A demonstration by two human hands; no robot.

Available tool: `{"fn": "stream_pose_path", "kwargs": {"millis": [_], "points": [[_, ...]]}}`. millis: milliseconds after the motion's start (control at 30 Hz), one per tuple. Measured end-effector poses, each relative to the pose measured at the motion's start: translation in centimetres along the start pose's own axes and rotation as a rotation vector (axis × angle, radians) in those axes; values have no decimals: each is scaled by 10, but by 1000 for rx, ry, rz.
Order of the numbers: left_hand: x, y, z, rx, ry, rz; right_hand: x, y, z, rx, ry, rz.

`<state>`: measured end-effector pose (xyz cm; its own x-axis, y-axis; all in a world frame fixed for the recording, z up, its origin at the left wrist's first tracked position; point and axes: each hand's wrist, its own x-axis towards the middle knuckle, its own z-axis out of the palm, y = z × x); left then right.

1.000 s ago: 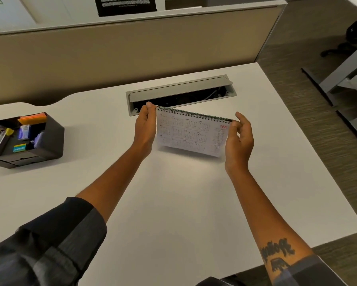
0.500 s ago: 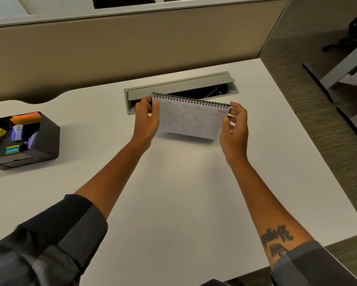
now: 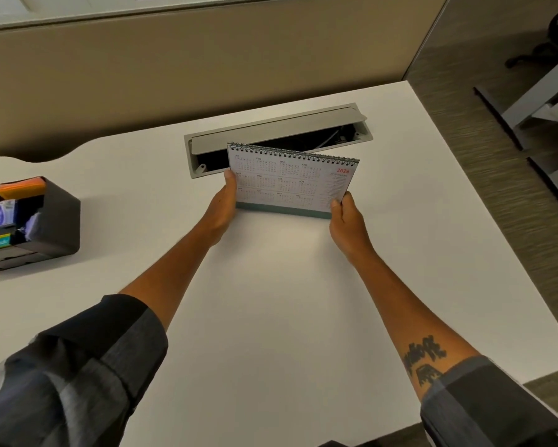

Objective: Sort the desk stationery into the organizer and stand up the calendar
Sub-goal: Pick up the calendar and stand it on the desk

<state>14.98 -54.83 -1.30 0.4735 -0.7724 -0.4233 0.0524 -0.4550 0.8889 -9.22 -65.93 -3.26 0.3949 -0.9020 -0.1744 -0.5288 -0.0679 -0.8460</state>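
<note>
I count one calendar [image 3: 290, 182] between my two hands — left hand [image 3: 221, 209], right hand [image 3: 347, 222] — one black organizer [image 3: 50, 217] with an orange pad [image 3: 21, 184] in it, one open cable tray [image 3: 279, 137], all on one white desk [image 3: 271, 317].

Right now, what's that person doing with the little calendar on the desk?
A person is setting a spiral-bound desk calendar on the white desk. The left hand grips its left edge and the right hand grips its lower right corner. It stands tilted, with its bottom edge at or near the desktop, just in front of the open cable tray. Off to the left sits a black organizer with sticky notes and other small stationery inside.
</note>
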Motion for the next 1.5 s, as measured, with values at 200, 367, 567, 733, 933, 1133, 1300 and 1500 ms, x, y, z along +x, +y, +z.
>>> {"fn": "stream_pose_path", "kwargs": {"millis": [200, 367, 567, 733, 933, 1133, 1300, 1500], "points": [[5, -6, -3, -14, -40, -7, 4, 9, 1, -70, -97, 45], [11, -6, -5, -12, -76, -17, 8, 8, 1, -63, -105, 66], [16, -4, -10, -6, -118, -32, 8, 7, 1, -37, -130, 85], [20, -2, -12, -13, -126, -45, 6, 4, 1, -7, -133, 107], [22, 3, -11, -33, -113, -50, 5, 1, 0, -15, -144, 132], [23, 4, -9, -42, -102, -42, 6, 0, -1, -2, -163, 140], [24, 1, -9, -50, -95, -32, 7, 3, 0, 8, -166, 127], [20, -9, -13, -38, -57, -51, 5, 15, -3, 27, -184, 110]]}}
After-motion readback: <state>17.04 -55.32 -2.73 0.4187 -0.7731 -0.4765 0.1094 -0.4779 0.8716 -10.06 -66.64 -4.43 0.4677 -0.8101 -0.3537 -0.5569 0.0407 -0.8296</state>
